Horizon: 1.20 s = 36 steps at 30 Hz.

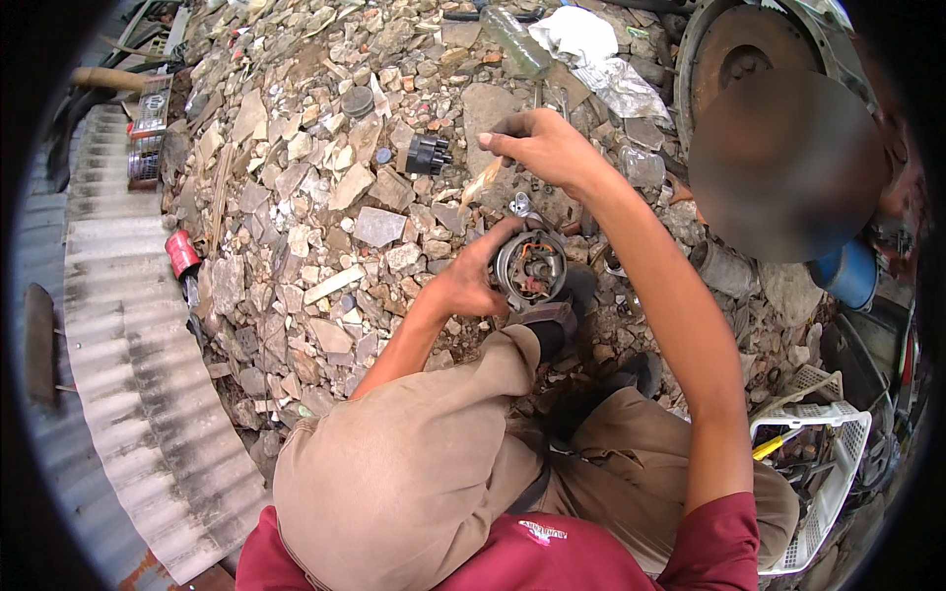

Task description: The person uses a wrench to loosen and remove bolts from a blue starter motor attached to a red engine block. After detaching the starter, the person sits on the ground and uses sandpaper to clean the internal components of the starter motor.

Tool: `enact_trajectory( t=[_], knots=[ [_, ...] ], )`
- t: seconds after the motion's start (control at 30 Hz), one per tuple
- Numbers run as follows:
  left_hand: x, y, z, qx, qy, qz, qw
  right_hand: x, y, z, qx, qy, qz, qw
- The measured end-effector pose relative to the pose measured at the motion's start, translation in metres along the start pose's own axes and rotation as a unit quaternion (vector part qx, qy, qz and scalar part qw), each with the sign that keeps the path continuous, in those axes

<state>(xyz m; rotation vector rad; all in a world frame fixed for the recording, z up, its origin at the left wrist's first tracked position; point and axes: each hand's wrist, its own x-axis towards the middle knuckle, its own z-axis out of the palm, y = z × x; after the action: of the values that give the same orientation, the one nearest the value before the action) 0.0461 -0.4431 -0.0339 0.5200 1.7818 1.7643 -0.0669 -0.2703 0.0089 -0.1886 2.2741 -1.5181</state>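
Two bare hands are at work above the stony ground. The left hand is curled around one round metal housing, open at the top with an orange wire inside, just beside a dark-clad foot. The right hand is raised beyond it, fingers bent and drawn narrow; I cannot tell whether they pinch anything. One pale, blurred streak shows below those fingers. To their left lie one black cap with several prongs and one small blue disc. Farther off is one clear bottle; one white crate contains one yellow-handled tool.
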Motion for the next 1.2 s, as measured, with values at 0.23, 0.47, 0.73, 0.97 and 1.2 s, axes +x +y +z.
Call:
enact_trajectory(
  t=[0.23,0.47,0.73,0.97,1.2],
  knots=[
    [-0.014,-0.005,0.004,-0.078,0.049,0.023,0.996,-0.019,-0.011,-0.013,0.031,0.066,-0.107,0.992],
    [-0.024,0.004,-0.01,-0.044,0.085,0.052,0.994,-0.1,-0.018,-0.021,-0.092,-0.062,-0.245,0.963],
    [-0.022,0.022,-0.012,-0.084,0.064,0.064,0.992,-0.11,-0.026,-0.016,-0.182,-0.036,-0.308,0.933],
    [-0.019,0.012,-0.014,-0.036,0.098,0.067,0.992,-0.112,-0.024,-0.006,-0.008,0.049,-0.234,0.971],
    [-0.012,0.029,-0.001,-0.119,0.174,-0.015,0.977,-0.115,-0.029,0.001,-0.175,0.043,-0.293,0.939]
  ],
)
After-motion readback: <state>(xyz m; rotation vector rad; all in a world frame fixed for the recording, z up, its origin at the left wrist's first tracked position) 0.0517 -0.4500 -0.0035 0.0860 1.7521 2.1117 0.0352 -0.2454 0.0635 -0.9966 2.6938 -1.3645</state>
